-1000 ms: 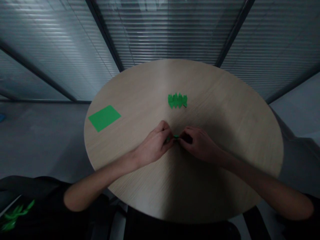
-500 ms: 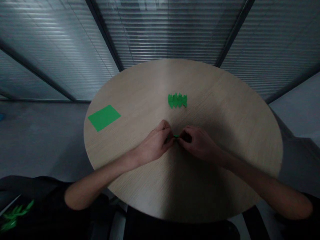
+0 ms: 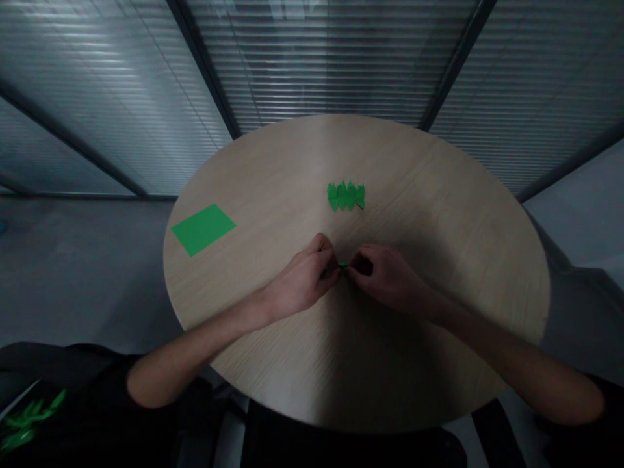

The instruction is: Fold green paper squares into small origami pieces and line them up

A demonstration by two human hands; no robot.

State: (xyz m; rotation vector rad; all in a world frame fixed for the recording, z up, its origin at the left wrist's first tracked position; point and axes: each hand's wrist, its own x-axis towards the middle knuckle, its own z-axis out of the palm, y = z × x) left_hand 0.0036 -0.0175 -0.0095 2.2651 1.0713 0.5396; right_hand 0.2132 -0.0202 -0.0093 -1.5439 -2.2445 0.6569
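Over the middle of the table, my left hand (image 3: 314,273) and my right hand (image 3: 383,273) face each other with fingertips almost meeting. Both pinch a small piece of green paper (image 3: 343,265), one hand at each end. Most of that piece is hidden by the fingers, so its folded shape cannot be made out. Just beyond the hands lies a row of several small folded green paper pieces (image 3: 346,195) with pointed ends, set side by side. To the left, a flat green sheet of paper (image 3: 203,230) lies near the table's edge.
The round wooden table (image 3: 273,364) has its rim close to my forearms. Behind it stand glass partitions with blinds (image 3: 331,71) and dark frames. A dark chair-like shape (image 3: 63,357) is at the lower left, and grey floor (image 3: 73,273) shows beyond.
Hardly anything differs. Both hands keep their pinch on the green paper in the same spot, and the sheet and folded pieces lie unmoved.
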